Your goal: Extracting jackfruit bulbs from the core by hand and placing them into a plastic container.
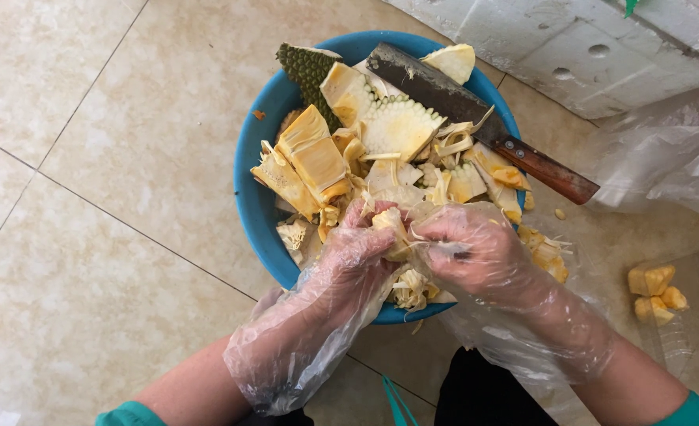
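While both hands wear thin clear plastic gloves, the left hand (353, 248) and the right hand (475, 248) pinch one pale yellow stringy jackfruit piece (390, 225) between closed fingers, low in the middle of the frame. Beige floor tiles (89, 197) lie wide open on the left. Behind, a round blue plastic bowl (248, 197) holds cut jackfruit chunks (314, 158). A big wooden-handled cleaver (483, 118) rests across its upper right rim.
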